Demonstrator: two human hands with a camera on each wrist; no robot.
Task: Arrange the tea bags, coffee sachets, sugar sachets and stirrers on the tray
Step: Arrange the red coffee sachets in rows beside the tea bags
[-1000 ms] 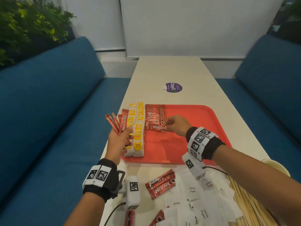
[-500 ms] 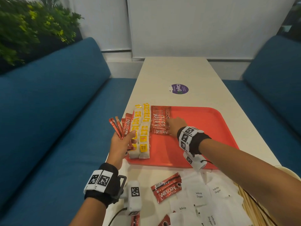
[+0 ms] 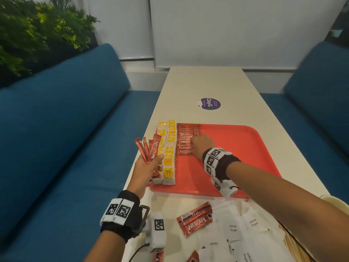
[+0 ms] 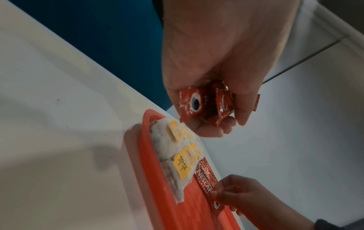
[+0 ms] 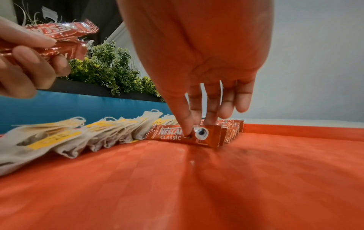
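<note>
A red tray [image 3: 236,157] lies on the white table. Two columns of tea bags [image 3: 169,152] fill its left side, and a row of red coffee sachets [image 3: 186,137] lies beside them. My right hand [image 3: 200,146] reaches over the tray. Thumb and fingers [image 5: 183,118] pinch the nearest sachet [image 5: 169,133] of that row against the tray floor. My left hand [image 3: 156,161] hovers at the tray's left edge and grips a fan of several coffee sachets [image 3: 149,150], whose ends show in the left wrist view [image 4: 191,105].
Loose coffee sachets [image 3: 196,222] and a heap of white sugar sachets [image 3: 234,227] lie on the table in front of the tray. Wooden stirrers [image 3: 292,246] and a cup rim [image 3: 338,201] sit at the lower right. Blue benches flank the table; a purple sticker [image 3: 210,104] is beyond the tray.
My right hand has pushed a little further into the near end of the coffee row and still holds the front sachet. The left hand keeps its fan in the same place.
</note>
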